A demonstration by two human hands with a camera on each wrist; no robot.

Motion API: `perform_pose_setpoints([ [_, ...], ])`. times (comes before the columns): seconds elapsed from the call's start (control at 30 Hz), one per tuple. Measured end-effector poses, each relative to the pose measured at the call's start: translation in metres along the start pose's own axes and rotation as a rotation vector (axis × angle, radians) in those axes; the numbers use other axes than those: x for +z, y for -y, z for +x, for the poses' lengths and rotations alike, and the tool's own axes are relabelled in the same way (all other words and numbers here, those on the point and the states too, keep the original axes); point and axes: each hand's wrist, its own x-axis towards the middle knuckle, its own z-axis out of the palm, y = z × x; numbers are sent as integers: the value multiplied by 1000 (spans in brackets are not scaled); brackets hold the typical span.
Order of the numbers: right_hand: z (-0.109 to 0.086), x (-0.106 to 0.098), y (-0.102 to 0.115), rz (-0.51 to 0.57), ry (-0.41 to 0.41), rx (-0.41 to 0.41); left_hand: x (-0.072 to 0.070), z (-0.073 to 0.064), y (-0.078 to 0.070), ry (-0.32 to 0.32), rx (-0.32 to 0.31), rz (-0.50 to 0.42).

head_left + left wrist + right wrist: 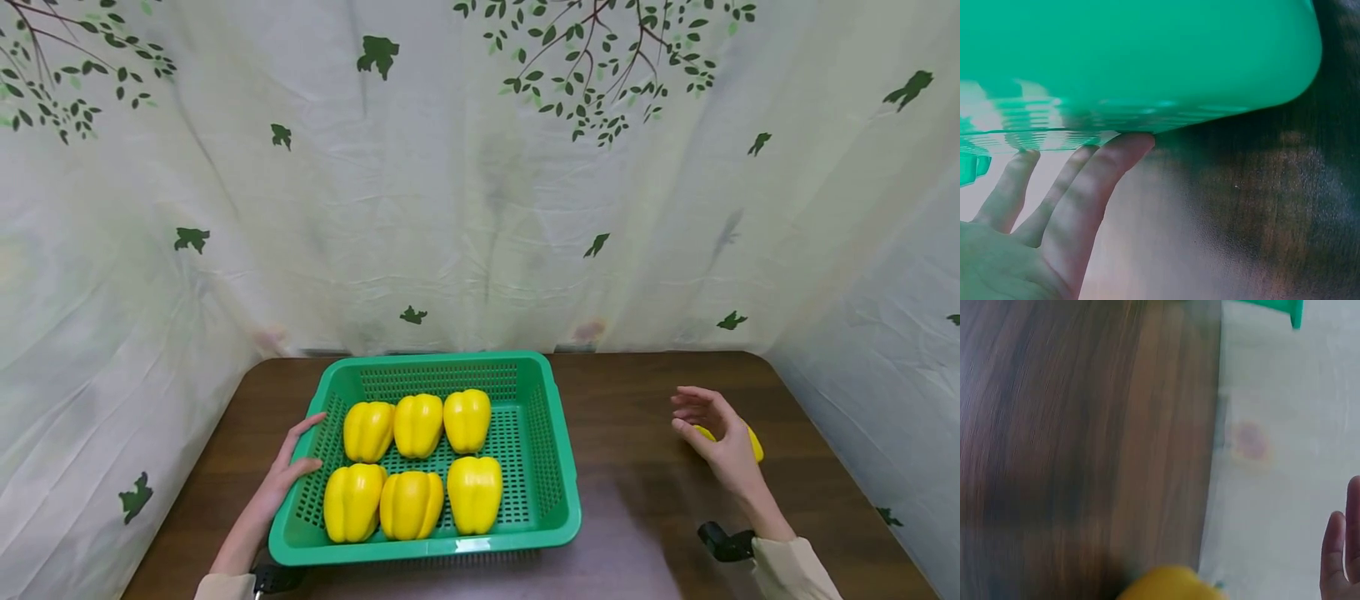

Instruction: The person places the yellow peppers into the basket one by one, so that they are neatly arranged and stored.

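A green plastic basket (561,467) holds several yellow bell peppers (418,426) in two rows. At its left side, my left hand (281,477) holds the basket, thumb and a finger over the rim; in the left wrist view other fingers (1082,200) touch the basket's outer wall from below. My right hand (716,437) is over the right part of the table, fingers loosely bent. Another yellow bell pepper (755,445) is partly hidden behind that hand. In the right wrist view this pepper (1166,586) shows at the bottom edge, apart from the visible fingertips (1335,534).
The basket stands on a dark brown wooden table (622,392), left of its middle. A pale curtain (480,208) printed with leaves hangs behind the table and at both sides. Black wrist devices (726,543) sit at both sleeves.
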Motion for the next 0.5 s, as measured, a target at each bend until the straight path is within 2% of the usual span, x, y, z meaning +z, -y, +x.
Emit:
perform_pose_setpoints([
  [0.2,-2,-20,-8,-84,-53,30,0,0,1,0,41,4],
  [0.5,-11,-40,-26,-181,-100,120,1,-1,-2,5,-20,3],
])
